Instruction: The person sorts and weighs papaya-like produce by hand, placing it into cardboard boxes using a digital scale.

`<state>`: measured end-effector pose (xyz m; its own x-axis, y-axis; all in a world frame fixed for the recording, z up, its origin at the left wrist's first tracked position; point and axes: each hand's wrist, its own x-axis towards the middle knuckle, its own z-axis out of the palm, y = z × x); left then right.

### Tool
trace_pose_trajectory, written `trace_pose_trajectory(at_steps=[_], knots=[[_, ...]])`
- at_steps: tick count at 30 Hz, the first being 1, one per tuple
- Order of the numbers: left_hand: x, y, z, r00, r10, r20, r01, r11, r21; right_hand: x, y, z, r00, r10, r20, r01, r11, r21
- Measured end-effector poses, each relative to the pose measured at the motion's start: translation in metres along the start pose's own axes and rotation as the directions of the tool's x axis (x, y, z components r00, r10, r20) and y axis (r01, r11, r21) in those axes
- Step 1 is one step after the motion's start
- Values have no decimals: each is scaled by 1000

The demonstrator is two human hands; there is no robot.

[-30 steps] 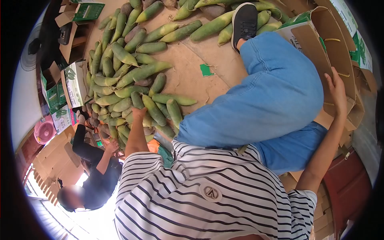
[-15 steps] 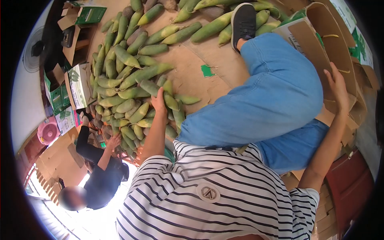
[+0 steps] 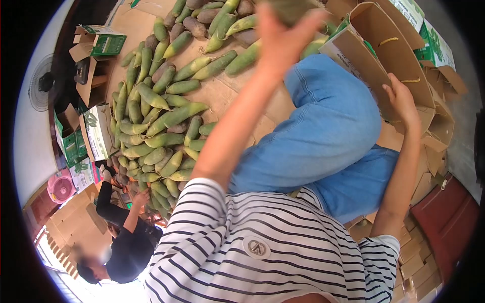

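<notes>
My left hand (image 3: 283, 45) is raised at the top of the view, smeared by motion. Its fingers are around a green radish (image 3: 292, 10), which is blurred and partly cut off by the frame's edge. On the right, my right hand (image 3: 402, 103) grips the near edge of an open cardboard box (image 3: 404, 55) that has yellow cord handles. A large heap of green radishes (image 3: 166, 118) lies on the cardboard-covered floor to the left, some darker and soil-stained.
A co-worker (image 3: 126, 252) bends by the heap at lower left, one hand on the radishes. Green and white cartons (image 3: 98, 131) line the left side, near a pink fan (image 3: 61, 187) and a grey fan (image 3: 44, 82). More boxes (image 3: 434, 45) stand behind my box.
My left hand has swung up and right from the heap with a green radish, close to the box. My right hand has closed on the box's edge. The camera view has shifted slightly.
</notes>
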<state>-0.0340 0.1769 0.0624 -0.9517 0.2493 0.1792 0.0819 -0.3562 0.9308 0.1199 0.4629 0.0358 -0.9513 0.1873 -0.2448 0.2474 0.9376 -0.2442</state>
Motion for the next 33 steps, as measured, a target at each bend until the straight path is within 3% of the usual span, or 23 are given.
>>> trace_pose_trajectory(at_steps=[1,4,6,8,9,10,12,13,14,16,17,19,22,24,26,27,29,31,33], knots=[[14,-7,27,985,90,150,-84,995,-49,-1,-8,-5,998,47,39,-47,999,-5],[27,-18,130,857,513,39,-511,841,177,-2,-2,1,1000,28,2,-28,999,18],[31,-48,156,897,352,268,-410,889,204,-3,-6,2,999,23,-24,-22,999,27],[31,-64,158,811,192,553,-422,847,325,-6,-8,1,999,3,-46,-4,1000,-2],[26,-71,155,770,96,630,-476,745,468,-7,-11,0,998,-6,-58,5,1000,-15],[22,-78,151,730,-16,683,-533,612,584,-7,-15,-3,999,40,13,-39,999,-29],[21,-86,141,698,-166,697,-521,549,653,-7,-24,-10,979,135,153,-126,990,-66],[20,-86,136,678,-243,694,-516,516,684,-7,-24,-8,990,99,100,-94,994,-56],[20,-86,134,695,-286,660,-466,520,716,-8,-22,-6,997,64,48,-62,997,-49],[14,-85,110,752,-5,659,-519,613,596,-7,-8,4,993,-73,-88,69,996,-55],[15,-78,93,747,92,659,-550,643,533,-7,2,9,995,-59,-79,57,998,-36],[4,-66,41,807,288,515,-551,679,485,-7,-6,1,998,-24,-66,24,1000,5],[-20,-74,-72,925,65,374,-337,593,732,-7,-6,-1,999,-8,-36,8,1000,-10],[-50,-93,-160,940,-305,150,-81,226,971,-8,-5,0,1000,5,-31,-6,1000,-8],[-101,-126,-258,861,-506,50,-90,-55,994,-7,-4,1,999,6,-33,-6,1000,3],[-128,-143,-300,769,-638,-38,-83,-159,984,-7,-3,2,999,1,-35,-1,1000,8],[-174,-140,-319,618,-757,-209,-95,-337,937,-6,-3,3,999,-10,-41,11,1000,16],[-220,-152,-343,451,-869,-202,-200,-319,926,-6,-6,2,1000,-2,-31,3,999,34],[-248,-153,-331,516,-811,-275,-170,-411,895,-4,-7,0,999,-5,-31,6,1000,24]])
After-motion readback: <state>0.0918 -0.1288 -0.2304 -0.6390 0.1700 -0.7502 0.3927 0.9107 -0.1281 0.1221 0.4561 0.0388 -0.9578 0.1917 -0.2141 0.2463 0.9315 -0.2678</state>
